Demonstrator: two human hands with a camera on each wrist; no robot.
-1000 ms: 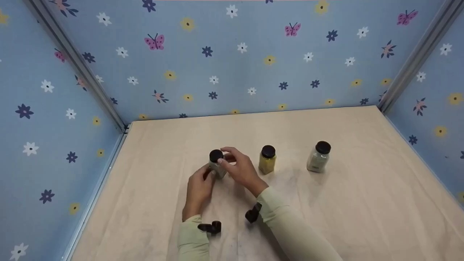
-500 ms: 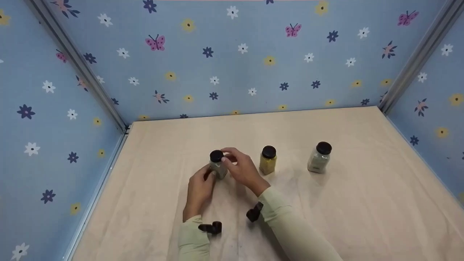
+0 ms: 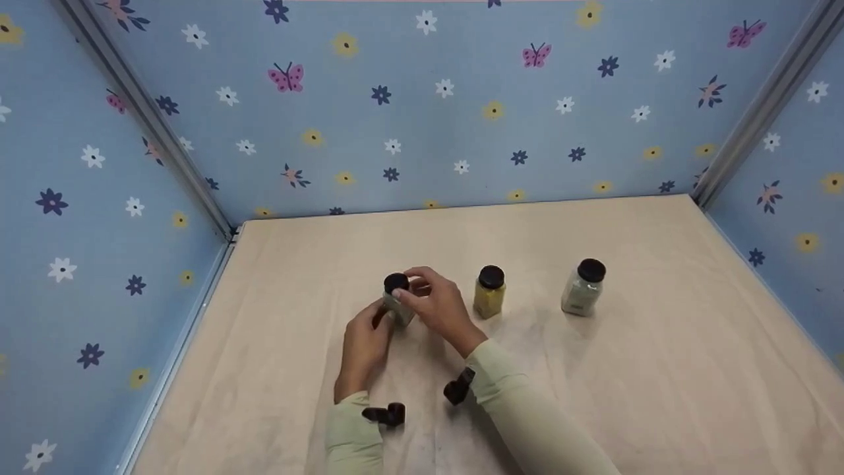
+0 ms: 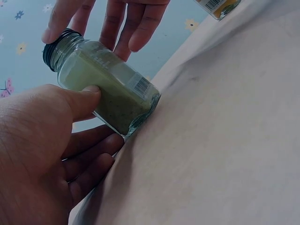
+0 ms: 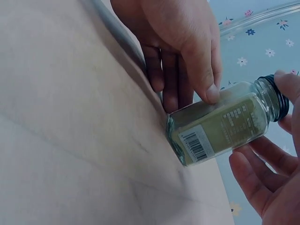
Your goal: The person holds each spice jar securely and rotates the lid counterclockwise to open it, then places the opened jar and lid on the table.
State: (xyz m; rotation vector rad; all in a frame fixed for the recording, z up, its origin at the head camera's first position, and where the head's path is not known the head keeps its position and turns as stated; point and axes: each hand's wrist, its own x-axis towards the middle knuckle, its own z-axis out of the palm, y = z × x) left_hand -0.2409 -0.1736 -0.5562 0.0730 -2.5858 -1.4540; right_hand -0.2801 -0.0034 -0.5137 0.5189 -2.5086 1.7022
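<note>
A square glass jar (image 4: 110, 89) of green powder with a black screw lid (image 3: 396, 283) stands on the cloth-covered table, left of the middle. My left hand (image 3: 366, 340) grips its lower body, with the thumb on one side and fingers on the other. At the top, my right hand (image 3: 443, 307) pinches the lid between thumb and forefinger. Its other fingers (image 5: 255, 176) are spread beside the glass. A barcode label (image 5: 196, 145) shows low on the jar. In the head view the hands partly hide the jar's body.
To the right stands a yellow-filled jar (image 3: 489, 300) with a black lid. Farther right is a pale green jar (image 3: 581, 297), also lidded. Blue flower-patterned walls (image 3: 422, 132) enclose the table (image 3: 659, 363) at the back and sides.
My right thumb slips back off the lid toward the right, then moves left over its front edge again. The left hand keeps its grip, and the jar stays in place.
</note>
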